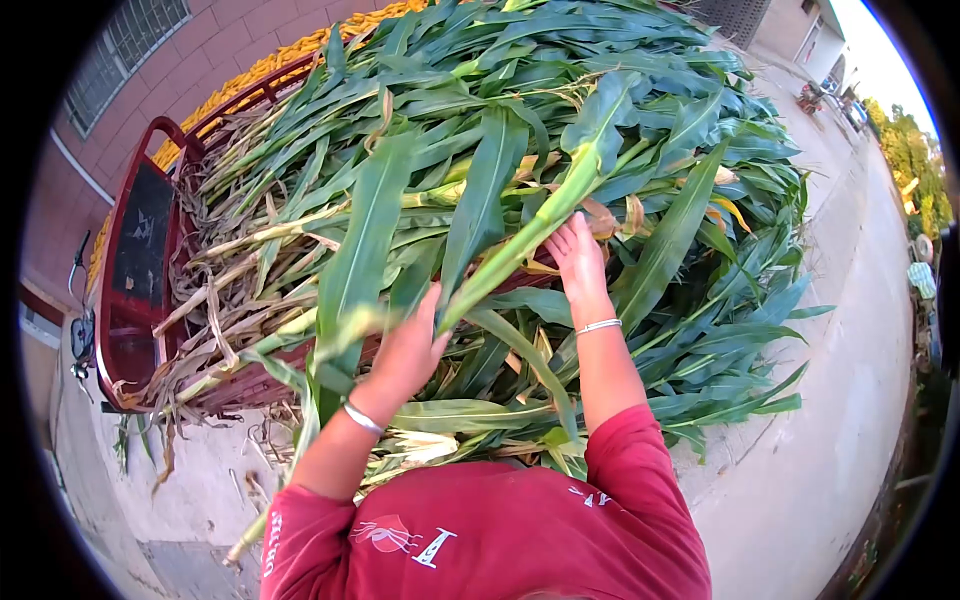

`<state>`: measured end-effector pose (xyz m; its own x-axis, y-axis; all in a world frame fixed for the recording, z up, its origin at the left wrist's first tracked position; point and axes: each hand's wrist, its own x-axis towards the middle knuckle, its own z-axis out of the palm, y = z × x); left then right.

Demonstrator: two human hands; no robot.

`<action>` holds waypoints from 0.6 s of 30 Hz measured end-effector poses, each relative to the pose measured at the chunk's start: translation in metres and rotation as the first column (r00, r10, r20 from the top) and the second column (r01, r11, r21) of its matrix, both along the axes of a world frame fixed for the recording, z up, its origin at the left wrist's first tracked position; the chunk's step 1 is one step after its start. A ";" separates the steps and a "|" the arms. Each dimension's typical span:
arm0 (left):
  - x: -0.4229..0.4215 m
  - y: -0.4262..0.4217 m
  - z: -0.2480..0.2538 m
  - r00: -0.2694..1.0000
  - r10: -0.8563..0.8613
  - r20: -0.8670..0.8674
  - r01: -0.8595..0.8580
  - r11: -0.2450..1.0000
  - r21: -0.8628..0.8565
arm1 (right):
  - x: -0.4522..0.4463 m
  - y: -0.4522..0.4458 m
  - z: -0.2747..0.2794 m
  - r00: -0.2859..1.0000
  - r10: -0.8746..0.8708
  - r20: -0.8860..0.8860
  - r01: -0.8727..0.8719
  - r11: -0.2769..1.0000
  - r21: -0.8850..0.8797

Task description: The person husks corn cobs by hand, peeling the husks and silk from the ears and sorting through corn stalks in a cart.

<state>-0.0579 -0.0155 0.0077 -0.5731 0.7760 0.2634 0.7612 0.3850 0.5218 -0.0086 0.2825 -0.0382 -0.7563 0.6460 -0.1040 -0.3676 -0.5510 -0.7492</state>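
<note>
A long green corn stalk [515, 243] with broad leaves slants across the pile in front of me. My left hand [402, 350] is closed around its lower part, palm turned inward. Higher up, my right hand [578, 258] rests against the underside of the stalk with its fingers stretched out and nothing wrapped in them. Beneath and behind both hands lies a thick heap of corn stalks [560, 60], green leaves to the right and dry brown ends to the left. A blurred pale stalk piece [355, 325] shows beside my left hand.
The heap lies on a red cart with a metal frame [118, 270] at the left. Yellow corn cobs [290, 50] line the brick wall [185, 65] behind it. A concrete road [840, 300] runs along the right, and part of a bicycle [82, 330] stands far left.
</note>
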 end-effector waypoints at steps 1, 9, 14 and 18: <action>0.008 -0.004 -0.002 1.000 -0.008 0.002 0.007 1.000 0.004 | -0.005 0.000 0.003 0.999 -0.031 0.006 0.031 0.999 -0.036; 0.010 -0.006 -0.051 0.977 0.151 0.148 -0.124 0.977 -0.174 | -0.062 0.018 -0.018 0.972 -0.162 0.170 0.175 0.982 -0.066; -0.015 -0.023 -0.079 0.960 0.265 0.092 -0.262 0.964 -0.042 | -0.076 -0.025 0.042 0.997 -0.061 0.036 0.060 0.997 0.042; -0.024 -0.024 -0.057 0.957 0.286 0.051 -0.290 0.949 0.123 | -0.070 -0.064 0.124 0.993 -0.066 -0.100 0.088 0.969 0.230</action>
<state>-0.0821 -0.0399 -0.0496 -0.7770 0.5377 0.3273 0.6098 0.5138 0.6035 -0.0788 0.2187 0.0858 -0.7024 0.7010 0.1234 -0.4744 -0.3318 -0.8154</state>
